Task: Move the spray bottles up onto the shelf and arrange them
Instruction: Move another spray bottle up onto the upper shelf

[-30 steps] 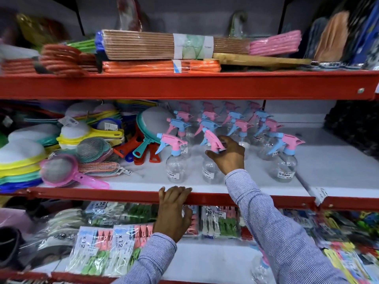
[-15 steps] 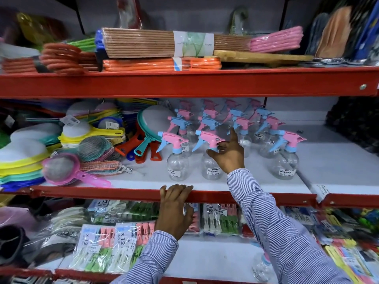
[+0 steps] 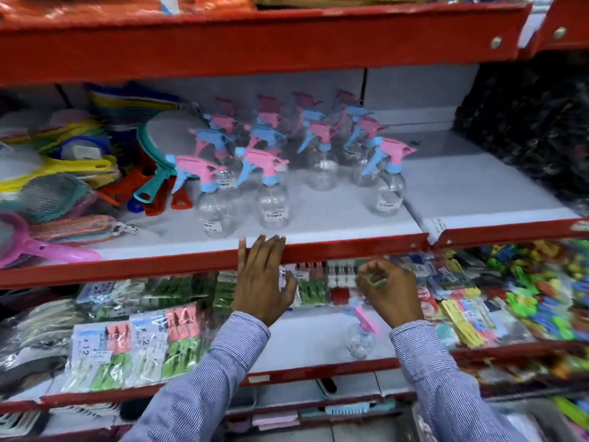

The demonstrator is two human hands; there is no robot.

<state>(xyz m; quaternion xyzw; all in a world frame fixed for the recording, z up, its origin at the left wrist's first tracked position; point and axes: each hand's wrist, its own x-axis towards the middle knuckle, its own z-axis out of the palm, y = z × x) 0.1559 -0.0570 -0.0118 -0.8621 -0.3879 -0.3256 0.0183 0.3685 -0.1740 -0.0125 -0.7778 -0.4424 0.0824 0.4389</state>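
Several clear spray bottles [image 3: 273, 189] with pink and blue trigger heads stand in rows on the middle shelf [image 3: 334, 215]. One more spray bottle [image 3: 361, 334] stands on the lower shelf [image 3: 302, 339], just below my right hand [image 3: 390, 290]. That hand hovers over it with curled fingers and holds nothing. My left hand [image 3: 261, 279] rests flat on the red front edge of the middle shelf, fingers hooked over the lip, right below the front bottles.
Plastic strainers and scoops [image 3: 47, 193] fill the middle shelf's left side; its right part is bare white board. Packs of clothes pegs [image 3: 127, 346] lie left on the lower shelf, colourful packets [image 3: 510, 298] at right. A red upper shelf beam [image 3: 255, 43] overhangs.
My right hand has left the front spray bottle on the middle shelf and dropped to the lower shelf. The view has tilted downward. My left hand stays on the shelf edge.
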